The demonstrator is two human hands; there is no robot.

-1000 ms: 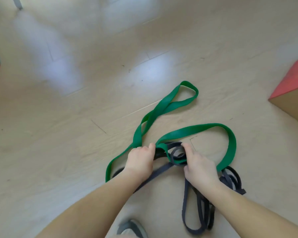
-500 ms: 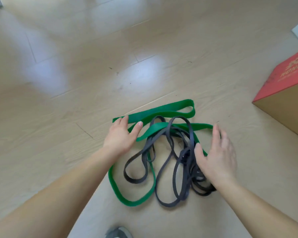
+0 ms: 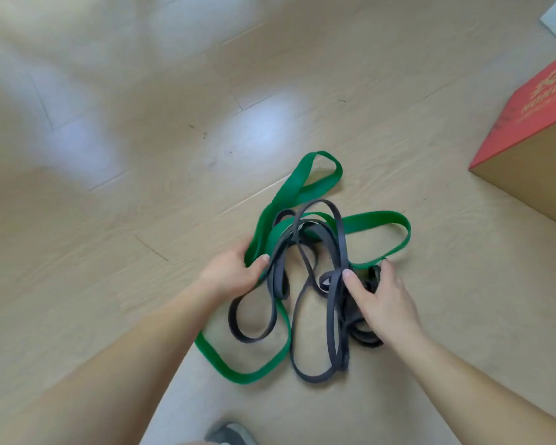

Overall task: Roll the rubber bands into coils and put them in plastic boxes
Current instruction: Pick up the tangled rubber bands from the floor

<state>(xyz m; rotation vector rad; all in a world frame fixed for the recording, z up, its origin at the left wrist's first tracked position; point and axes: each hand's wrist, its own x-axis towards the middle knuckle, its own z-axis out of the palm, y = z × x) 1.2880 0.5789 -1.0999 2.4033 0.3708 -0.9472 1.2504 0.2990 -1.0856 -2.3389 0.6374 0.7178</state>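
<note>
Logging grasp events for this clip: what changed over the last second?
Half a second ago both hands hovered open over the tangle. Now the left hand grips the green band at its left edge, and the right hand pinches the bunched grey bands between thumb and fingers. The bands stay tangled on the floor; the red-topped cardboard box stays at right.

Pale wood floor (image 3: 109,220) bears green band (image 3: 376,219), grey bands (image 3: 315,378), cardboard box (image 3: 533,181).
</note>
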